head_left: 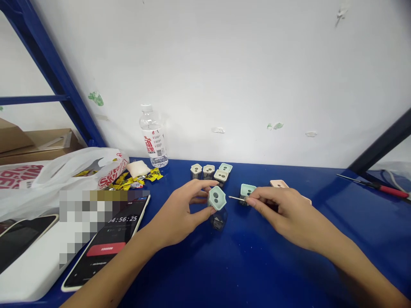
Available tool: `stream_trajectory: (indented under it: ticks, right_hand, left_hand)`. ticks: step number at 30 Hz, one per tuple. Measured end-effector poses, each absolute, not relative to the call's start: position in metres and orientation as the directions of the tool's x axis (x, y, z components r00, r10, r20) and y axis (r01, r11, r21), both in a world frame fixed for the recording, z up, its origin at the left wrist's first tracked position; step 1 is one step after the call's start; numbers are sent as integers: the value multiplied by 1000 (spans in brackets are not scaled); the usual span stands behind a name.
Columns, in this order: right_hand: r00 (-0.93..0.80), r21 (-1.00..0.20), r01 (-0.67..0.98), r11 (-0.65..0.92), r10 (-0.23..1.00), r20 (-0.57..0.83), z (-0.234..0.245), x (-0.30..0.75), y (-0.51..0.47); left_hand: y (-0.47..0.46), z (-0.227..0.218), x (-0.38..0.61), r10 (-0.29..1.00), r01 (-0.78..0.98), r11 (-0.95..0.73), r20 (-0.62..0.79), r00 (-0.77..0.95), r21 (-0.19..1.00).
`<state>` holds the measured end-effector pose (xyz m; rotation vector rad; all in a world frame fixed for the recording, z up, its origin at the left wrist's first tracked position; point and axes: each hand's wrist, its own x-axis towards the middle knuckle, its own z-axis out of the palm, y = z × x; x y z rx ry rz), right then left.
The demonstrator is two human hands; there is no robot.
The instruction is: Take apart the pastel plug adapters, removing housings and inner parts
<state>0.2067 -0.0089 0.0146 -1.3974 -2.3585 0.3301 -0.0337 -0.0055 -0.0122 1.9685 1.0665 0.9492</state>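
Note:
Between the thumb and fingers of my left hand [184,209] is a mint-green pencil sharpener [217,198], its two-holed top turned toward me. My right hand [282,209] pinches a thin metal rod [236,198]; its tip points left at the sharpener, a small gap away, and its rear end is hidden in my fingers. Just behind that hand stands another mint sharpener [248,189]. A pink-topped sharpener [278,184] is partly covered by my right hand. Farther back are two cream sharpeners [196,170] side by side, another cream one [221,175], and a mint one [225,167].
A water bottle [153,139] stands against the wall, near yellow wrappers [123,183] and a white plastic bag [73,167]. On the left lies a phone [112,239] showing a timer. A red-handled screwdriver [390,190] lies far right on the blue table [218,269].

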Motion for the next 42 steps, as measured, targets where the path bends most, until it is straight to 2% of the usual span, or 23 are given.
stream_trajectory:
  ticks: [3, 7, 13, 16, 21, 35, 42]
  right_hand:
    - [-443, -423, 759, 496, 868, 223, 15, 204, -11]
    - [-504, -498, 693, 521, 844, 183, 12, 198, -13]
    - [-544, -536, 634, 557, 814, 204, 5, 193, -14]
    - [-552, -551, 608, 572, 803, 225, 2, 192, -15]
    - [-547, -559, 578, 594, 791, 275, -1, 189, -17]
    - [-536, -539, 603, 588, 799, 272, -8, 180, -17]
    - [-480, -591, 615, 523, 842, 246, -4, 177, -18]
  left_hand:
    - [-6, -11, -33, 889, 369, -406, 267, 372, 836]
    - [-9, -8, -31, 876, 400, -436, 278, 395, 806]
    - [-13, -10, -29, 775, 388, -585, 351, 525, 712]
    - [-14, -13, -28, 768, 403, -601, 360, 530, 690]
    - [-13, -16, -25, 796, 416, -568, 347, 495, 710]
    - [-15, -22, -25, 820, 449, -544, 334, 465, 709]
    - [-11, -19, -26, 856, 277, -451, 324, 402, 849]
